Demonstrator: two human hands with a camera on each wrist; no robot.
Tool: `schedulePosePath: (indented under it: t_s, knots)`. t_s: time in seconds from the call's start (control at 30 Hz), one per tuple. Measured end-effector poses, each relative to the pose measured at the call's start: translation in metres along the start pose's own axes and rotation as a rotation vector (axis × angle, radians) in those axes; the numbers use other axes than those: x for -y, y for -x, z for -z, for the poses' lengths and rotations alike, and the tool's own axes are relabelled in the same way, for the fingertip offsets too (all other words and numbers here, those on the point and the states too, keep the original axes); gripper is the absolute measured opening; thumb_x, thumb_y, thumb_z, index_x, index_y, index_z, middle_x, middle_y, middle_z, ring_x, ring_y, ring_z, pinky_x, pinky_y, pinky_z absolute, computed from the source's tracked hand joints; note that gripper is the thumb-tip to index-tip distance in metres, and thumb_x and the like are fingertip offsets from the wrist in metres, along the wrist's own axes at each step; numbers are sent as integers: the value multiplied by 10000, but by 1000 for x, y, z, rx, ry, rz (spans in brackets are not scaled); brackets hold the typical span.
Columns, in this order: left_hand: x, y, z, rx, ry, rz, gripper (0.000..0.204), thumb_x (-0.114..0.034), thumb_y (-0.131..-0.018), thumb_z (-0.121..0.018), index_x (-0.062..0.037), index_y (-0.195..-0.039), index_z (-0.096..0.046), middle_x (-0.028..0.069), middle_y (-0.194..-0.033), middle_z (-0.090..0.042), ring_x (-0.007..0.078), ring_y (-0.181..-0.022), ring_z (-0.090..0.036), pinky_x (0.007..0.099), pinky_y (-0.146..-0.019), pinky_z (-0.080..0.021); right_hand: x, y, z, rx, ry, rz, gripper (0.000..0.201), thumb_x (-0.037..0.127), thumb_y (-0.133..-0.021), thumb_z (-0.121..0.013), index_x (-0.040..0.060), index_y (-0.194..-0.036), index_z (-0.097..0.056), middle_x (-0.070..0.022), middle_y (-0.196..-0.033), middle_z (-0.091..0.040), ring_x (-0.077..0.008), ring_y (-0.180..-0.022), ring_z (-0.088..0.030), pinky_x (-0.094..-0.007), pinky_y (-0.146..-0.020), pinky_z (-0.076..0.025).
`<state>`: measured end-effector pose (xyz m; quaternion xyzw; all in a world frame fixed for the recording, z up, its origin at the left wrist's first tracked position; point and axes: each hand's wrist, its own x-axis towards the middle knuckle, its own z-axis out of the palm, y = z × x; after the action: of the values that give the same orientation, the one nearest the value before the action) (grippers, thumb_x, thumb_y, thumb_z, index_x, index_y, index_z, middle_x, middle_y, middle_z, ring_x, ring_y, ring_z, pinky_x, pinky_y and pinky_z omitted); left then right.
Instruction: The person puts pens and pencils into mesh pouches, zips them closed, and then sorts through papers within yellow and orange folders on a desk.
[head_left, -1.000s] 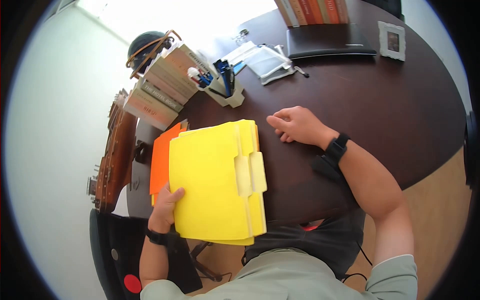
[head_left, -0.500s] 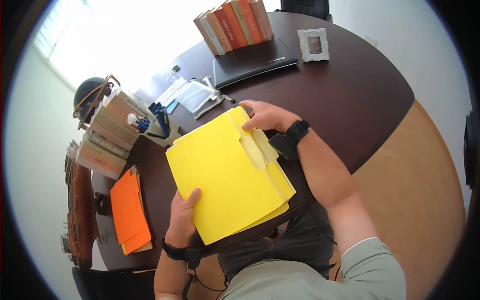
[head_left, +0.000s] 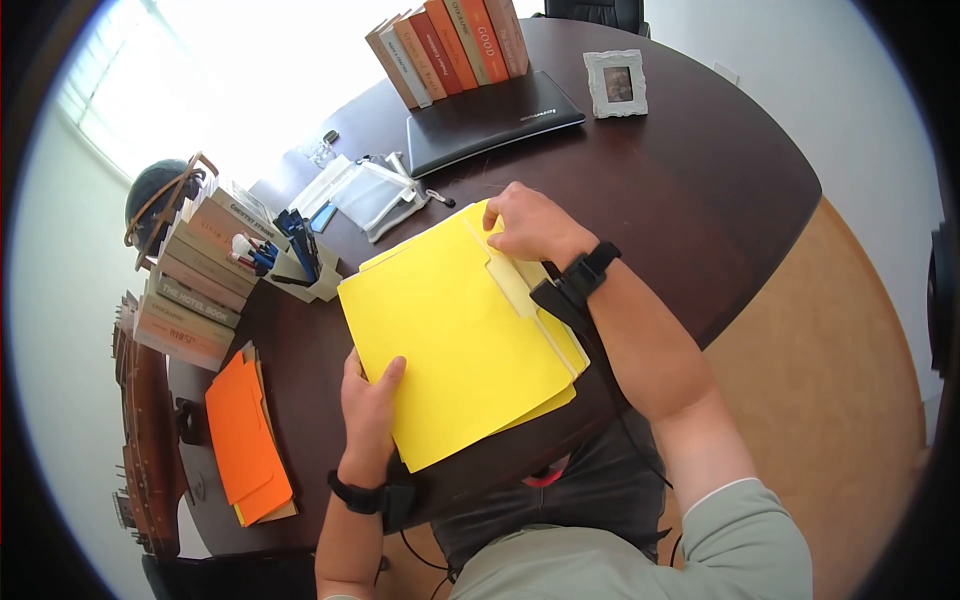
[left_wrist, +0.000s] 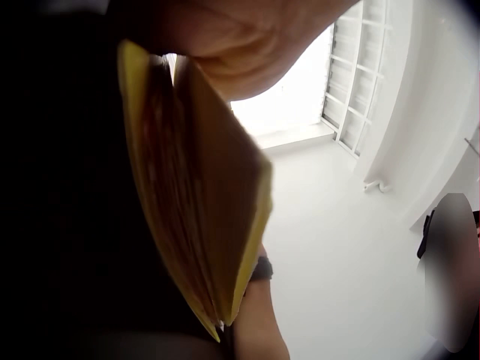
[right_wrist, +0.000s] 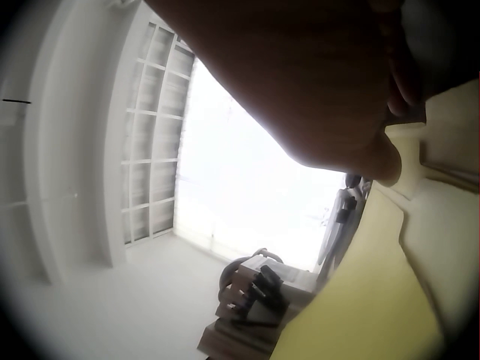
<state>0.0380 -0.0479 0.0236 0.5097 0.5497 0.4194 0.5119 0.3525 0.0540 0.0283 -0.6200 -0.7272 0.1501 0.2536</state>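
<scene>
A stack of yellow file folders point(head_left: 460, 350), tabs on the right side, is tilted over the near edge of the table. My left hand point(head_left: 372, 412) grips its lower left edge with the thumb on top and the fingers hidden beneath. At the upper right edge my right hand point(head_left: 535, 222) pinches the folders near a tab, with its thumb on the top cover. From below, the left wrist view shows the stack point(left_wrist: 225, 202) slightly parted, its inner sheets in shadow. The right wrist view has the right thumb point(right_wrist: 386, 161) against the pale yellow cover point(right_wrist: 360, 285).
Orange folders point(head_left: 240, 435) lie at the left on the dark table point(head_left: 690, 200). Behind them stand books point(head_left: 190, 310), a pen holder point(head_left: 305, 270) and a model ship point(head_left: 150, 440). Farther back are a clear pouch point(head_left: 378, 195), a black laptop point(head_left: 490, 120), more books point(head_left: 450, 50) and a picture frame point(head_left: 616, 84).
My right hand came from above the table to the folders' upper right edge and took hold there. The yellow stack moved right, away from the orange folders, and tilted; my left hand kept its grip.
</scene>
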Motion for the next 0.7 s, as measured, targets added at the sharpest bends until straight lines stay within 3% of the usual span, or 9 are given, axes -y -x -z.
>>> schedulePosePath:
  t_s: [0.1, 0.2, 0.23, 0.33, 0.43, 0.53, 0.63, 0.7]
  knots:
    - [26, -15, 4, -133, -271, -275, 768, -125, -938, -752, 78, -1542, -323, 236, -1547, -425, 348, -1402, -494, 410, -1141, -430, 13, -2, 9, 53, -48, -59, 169, 154, -860, -718, 57, -985, -777, -180, -1017, -745, -342, -1019, -705, -445, -888, -564]
    - [4, 1, 8, -54, -781, -498, 889, -172, -891, -791, 59, -1582, -282, 266, -1652, -251, 399, -1540, -290, 449, -1226, -305, 11, -1, -2, 46, -8, -46, 182, 180, -883, -723, 33, -980, -768, -178, -973, -746, -348, -958, -714, -443, -851, -564]
    - [-1, 6, 10, 50, -783, -513, 982, -258, -823, -859, 24, -1584, -306, 276, -1654, -248, 425, -1554, -244, 454, -1243, -269, 10, -1, -4, 32, 25, -26, 199, 190, -893, -722, 22, -994, -762, -177, -965, -745, -348, -940, -715, -439, -841, -561]
    - [-11, 24, -4, 359, -795, -549, 1153, -395, -748, -912, -28, -1620, -252, 271, -1663, -240, 426, -1573, -191, 494, -1265, -199, 10, -1, -10, -33, 68, 6, 237, 226, -893, -736, 16, -1001, -759, -185, -959, -746, -355, -927, -720, -446, -838, -561]
    - [-6, 41, -24, 481, -1016, -626, 1246, -434, -645, -966, -59, -1612, -275, 303, -1655, -209, 498, -1563, -148, 595, -1249, -170, 15, -1, -14, -9, 112, 12, 270, 246, -891, -744, 7, -1018, -757, -192, -948, -748, -356, -931, -722, -446, -847, -562]
    - [8, 43, -28, 446, -1059, -654, 1229, -399, -624, -980, -81, -1597, -301, 324, -1648, -194, 545, -1545, -147, 661, -1225, -151, 22, 1, -18, 26, 110, -14, 305, 263, -893, -749, 6, -1057, -746, -201, -958, -750, -372, -937, -719, -443, -852, -564]
    - [10, 42, -27, 431, -1030, -667, 1167, -368, -651, -967, -87, -1583, -323, 324, -1646, -199, 534, -1547, -157, 655, -1227, -152, 27, 3, -22, 5, 102, 22, 367, 283, -916, -741, 3, -1151, -714, -208, -929, -748, -334, -849, -739, -421, -822, -574]
    - [10, 42, -24, 428, -983, -666, 1108, -331, -686, -945, -81, -1577, -335, 325, -1645, -205, 536, -1544, -169, 658, -1225, -154, 41, 5, -9, 96, -60, -111, 425, 286, -941, -733, -5, -1243, -666, -199, -966, -747, -283, -776, -742, -387, -764, -586]
